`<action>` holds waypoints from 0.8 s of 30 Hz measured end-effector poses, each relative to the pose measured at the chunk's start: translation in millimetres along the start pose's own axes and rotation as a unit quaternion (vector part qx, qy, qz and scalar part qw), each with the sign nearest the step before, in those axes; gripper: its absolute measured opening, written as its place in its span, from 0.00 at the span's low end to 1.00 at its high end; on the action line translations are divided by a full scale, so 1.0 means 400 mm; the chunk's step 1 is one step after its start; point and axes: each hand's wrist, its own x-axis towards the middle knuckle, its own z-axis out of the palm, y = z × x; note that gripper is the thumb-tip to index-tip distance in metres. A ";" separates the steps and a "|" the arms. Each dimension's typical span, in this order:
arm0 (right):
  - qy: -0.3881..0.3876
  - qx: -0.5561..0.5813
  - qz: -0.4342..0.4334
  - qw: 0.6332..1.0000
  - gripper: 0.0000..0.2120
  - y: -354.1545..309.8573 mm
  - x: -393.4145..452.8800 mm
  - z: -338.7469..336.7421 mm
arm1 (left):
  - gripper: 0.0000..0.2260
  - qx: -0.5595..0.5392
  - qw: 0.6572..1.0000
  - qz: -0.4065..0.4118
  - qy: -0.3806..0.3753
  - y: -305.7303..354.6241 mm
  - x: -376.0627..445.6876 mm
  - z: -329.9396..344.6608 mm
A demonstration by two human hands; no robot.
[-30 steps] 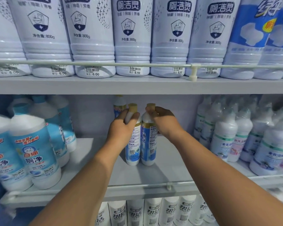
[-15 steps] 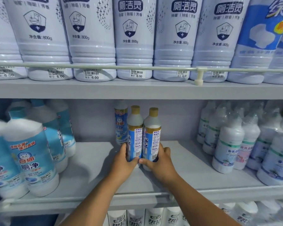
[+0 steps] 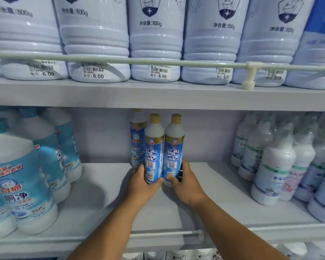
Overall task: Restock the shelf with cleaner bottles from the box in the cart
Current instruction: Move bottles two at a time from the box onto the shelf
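Observation:
Two slim white cleaner bottles with gold caps and blue labels stand side by side, upright, on the middle shelf (image 3: 101, 209). My left hand (image 3: 142, 184) grips the base of the left bottle (image 3: 154, 147). My right hand (image 3: 186, 182) grips the base of the right bottle (image 3: 174, 145). A third bottle of the same kind (image 3: 137, 139) stands just behind them to the left, near the back wall. The box and the cart are out of view.
Large blue-and-white cleaner jugs (image 3: 24, 184) fill the shelf's left end and shrink-wrapped white bottles (image 3: 276, 166) its right end. A thin guard rail (image 3: 167, 234) runs along the shelf's front edge. The shelf above (image 3: 158, 94) carries big 800 g bottles behind its own rail.
Both hands slid from the bottles' necks down to their bases and the two bottles were pushed a little deeper onto the shelf. The camera has moved closer.

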 end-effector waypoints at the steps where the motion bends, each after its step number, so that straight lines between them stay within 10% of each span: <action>1: -0.005 0.010 0.003 1.000 0.22 0.003 0.003 0.002 | 0.22 -0.006 1.000 -0.004 -0.015 0.002 -0.003 -0.012; 24: 0.071 -0.041 -0.041 0.996 0.25 0.060 0.126 0.039 | 0.17 0.116 0.982 0.030 0.149 -0.009 0.070 0.048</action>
